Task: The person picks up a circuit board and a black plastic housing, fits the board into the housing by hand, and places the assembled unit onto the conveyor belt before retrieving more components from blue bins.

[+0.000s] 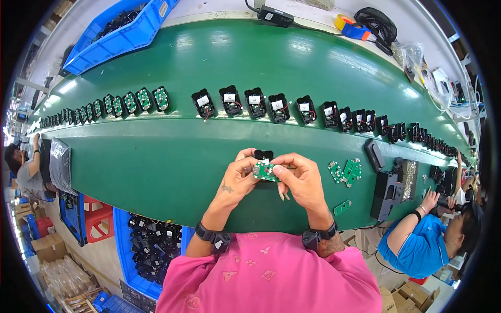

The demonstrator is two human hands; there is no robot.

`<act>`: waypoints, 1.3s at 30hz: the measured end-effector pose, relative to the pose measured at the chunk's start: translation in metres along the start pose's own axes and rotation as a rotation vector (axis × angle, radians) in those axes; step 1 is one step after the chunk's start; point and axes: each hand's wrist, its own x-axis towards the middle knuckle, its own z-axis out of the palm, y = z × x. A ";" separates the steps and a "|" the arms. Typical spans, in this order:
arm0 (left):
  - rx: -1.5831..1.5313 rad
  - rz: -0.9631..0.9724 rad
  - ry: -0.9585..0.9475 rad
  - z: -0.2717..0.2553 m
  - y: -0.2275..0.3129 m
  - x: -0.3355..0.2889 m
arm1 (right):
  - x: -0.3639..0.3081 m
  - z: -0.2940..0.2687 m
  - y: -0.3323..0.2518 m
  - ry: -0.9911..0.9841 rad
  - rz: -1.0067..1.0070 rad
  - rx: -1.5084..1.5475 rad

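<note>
We pinch the green circuit board [262,171] at its ends — left hand [238,177], right hand [302,181] — across a black housing [264,155], above the green workbench [156,172]; board-to-housing contact we cannot tell.

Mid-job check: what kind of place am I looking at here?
Probably an electronics assembly workshop: a long green workbench carries a line of small black housings, a green circuit board is held above it, and a co-worker in blue sits alongside.
</note>
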 end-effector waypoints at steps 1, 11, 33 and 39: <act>0.031 0.020 -0.014 0.000 -0.001 0.000 | 0.000 -0.001 0.001 -0.001 0.001 0.000; 0.226 0.133 -0.011 0.004 0.001 0.001 | 0.003 -0.009 0.011 0.039 0.011 -0.111; -0.121 -0.150 -0.082 0.034 0.023 -0.005 | 0.007 -0.023 0.026 -0.001 -0.490 -0.584; -0.024 -0.067 -0.080 0.046 0.015 -0.006 | 0.008 -0.014 0.024 0.098 -0.327 -0.424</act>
